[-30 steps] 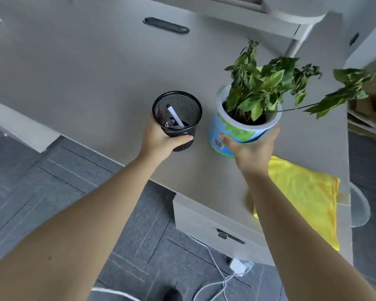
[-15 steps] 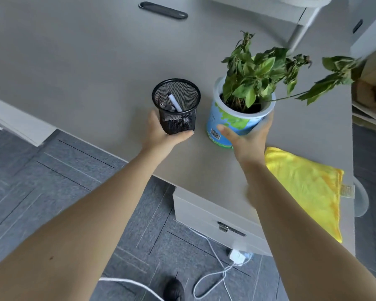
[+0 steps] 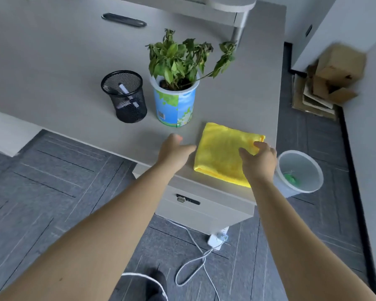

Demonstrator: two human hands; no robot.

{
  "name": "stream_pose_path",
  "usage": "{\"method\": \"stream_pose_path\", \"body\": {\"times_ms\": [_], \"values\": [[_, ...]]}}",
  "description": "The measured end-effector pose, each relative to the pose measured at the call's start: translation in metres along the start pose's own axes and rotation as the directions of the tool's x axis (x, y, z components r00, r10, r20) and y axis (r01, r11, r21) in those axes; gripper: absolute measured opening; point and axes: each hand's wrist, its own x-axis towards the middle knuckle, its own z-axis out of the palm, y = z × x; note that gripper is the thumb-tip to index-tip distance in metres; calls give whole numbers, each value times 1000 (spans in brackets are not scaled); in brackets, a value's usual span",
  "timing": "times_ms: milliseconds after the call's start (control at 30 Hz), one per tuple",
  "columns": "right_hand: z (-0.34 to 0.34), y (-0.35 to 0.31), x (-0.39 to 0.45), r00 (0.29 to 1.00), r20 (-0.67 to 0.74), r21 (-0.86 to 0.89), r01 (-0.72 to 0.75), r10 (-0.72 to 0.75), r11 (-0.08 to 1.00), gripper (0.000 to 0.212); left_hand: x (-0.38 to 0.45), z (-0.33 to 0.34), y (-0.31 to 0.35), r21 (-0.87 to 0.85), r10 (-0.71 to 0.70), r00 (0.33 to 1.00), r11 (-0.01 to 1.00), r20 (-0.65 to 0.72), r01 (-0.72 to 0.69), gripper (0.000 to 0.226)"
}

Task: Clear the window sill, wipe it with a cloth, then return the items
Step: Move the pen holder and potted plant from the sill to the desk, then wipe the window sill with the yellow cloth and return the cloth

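On desk (image 3: 52,68): one cloth (image 3: 221,153) (folded), two containers.

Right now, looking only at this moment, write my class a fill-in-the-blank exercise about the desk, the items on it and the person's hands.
1. The folded cloth lying on the desk is ____ in colour.
2. The black mesh pen holder stands to the ____ of the potted plant.
3. The right hand reaches over the cloth, while the left hand holds ____.
4. On the floor beside the desk stands a ____ bin.

Missing words: yellow; left; nothing; white
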Motion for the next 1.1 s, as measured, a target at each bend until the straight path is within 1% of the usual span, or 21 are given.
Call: {"method": "stream_pose_path", "body": {"times_ms": [67,167,200,233,267,300,367,433,467,500,533,667,700,733,800,833,900,1033,1100], "values": [[-6,7,5,993,24,19,-113,113,993,49,1,13,8,-60,-54,996,997,69,58,44],[-9,12,16,961,40,95,-276,274,956,49,15,26,15,-109,-106,980,986,166,125,25],[-10,12,20,946,49,127,-323,319,938,47,19,29,16,-112,-120,975,983,187,143,23],[-10,12,24,928,68,154,-372,366,915,44,23,31,18,-110,-135,970,981,204,160,26],[-11,11,27,912,91,180,-409,399,894,38,26,34,19,-110,-149,964,978,222,177,29],[-11,10,28,898,122,210,-439,422,873,38,27,37,21,-104,-164,957,976,239,193,28],[-13,5,28,883,171,249,-468,437,848,32,29,40,24,-81,-185,947,974,261,213,18],[-14,2,26,877,194,265,-478,439,838,35,31,45,28,-50,-174,942,979,288,196,7],[-15,2,26,882,190,275,-470,432,839,37,31,47,30,-40,-154,942,984,298,174,10],[-16,3,25,888,189,283,-459,420,842,40,29,49,32,-40,-128,944,988,303,147,19],[-18,5,25,896,185,298,-443,404,846,40,28,50,34,-50,-96,948,992,305,117,23],[-46,18,12,914,125,416,-402,387,816,43,8,63,49,-81,53,957,996,284,-31,25],[-58,23,8,915,103,437,-393,389,809,42,-1,69,54,-78,86,955,995,283,-67,22],[-71,30,3,920,82,457,-377,384,805,35,-12,78,59,-75,118,951,992,286,-100,18],[-103,50,-8,922,42,497,-352,384,793,10,-38,101,69,-62,168,940,986,297,-157,22],[-123,62,-15,920,18,524,-341,390,780,7,-54,116,72,-54,185,932,983,311,-177,26],[-164,91,-34,913,-19,574,-324,408,752,19,-92,148,76,-48,218,910,975,351,-215,30],[-253,166,-86,890,-115,621,-282,441,731,35,-189,221,74,-46,278,857,957,435,-287,31],[-296,209,-115,869,-162,638,-269,467,722,33,-242,259,70,-47,292,819,949,493,-310,35]]}}
